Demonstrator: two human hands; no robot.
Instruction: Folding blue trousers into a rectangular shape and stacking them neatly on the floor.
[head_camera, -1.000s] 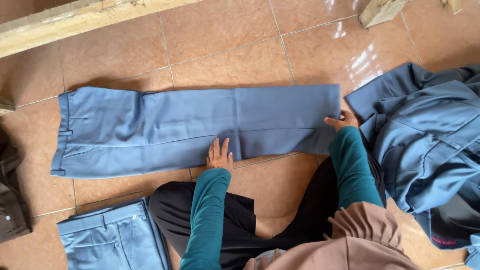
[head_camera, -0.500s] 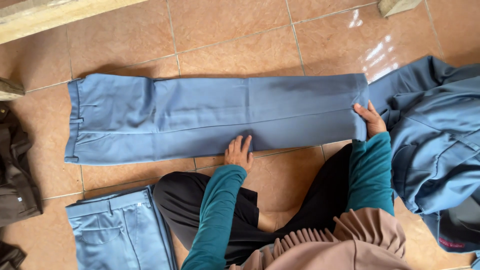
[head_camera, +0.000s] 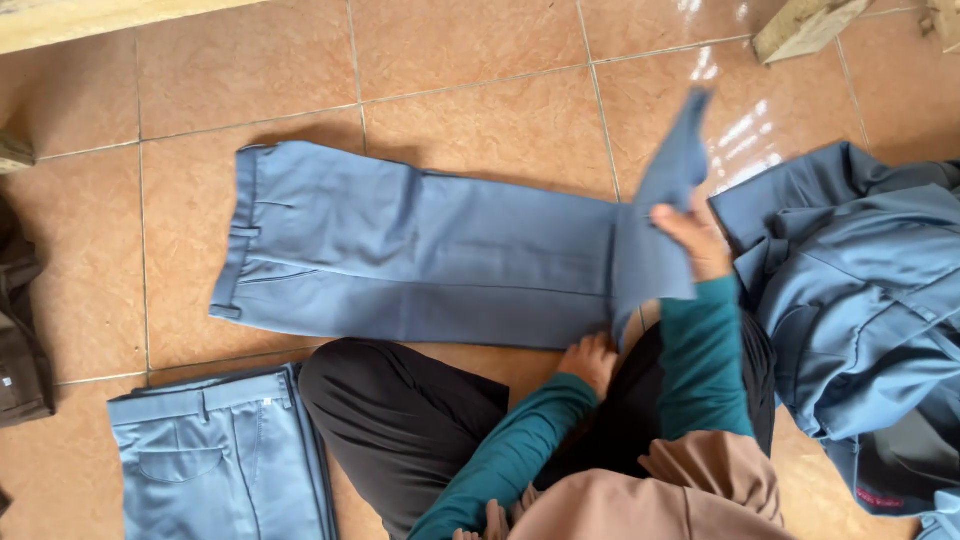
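Now your right hand (head_camera: 690, 235) grips the hem end of the blue trousers (head_camera: 420, 250), lifted off the tiled floor (head_camera: 480, 60) where a second ago it lay flat, while your left hand (head_camera: 590, 360) presses open just below that grip, so folding has begun.

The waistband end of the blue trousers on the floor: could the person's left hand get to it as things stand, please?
Probably yes. The left hand rests at the near edge of the trousers, by the fold, while the right hand lifts the leg end. Nothing lies on the cloth between it and the waistband; only a long sideways reach.
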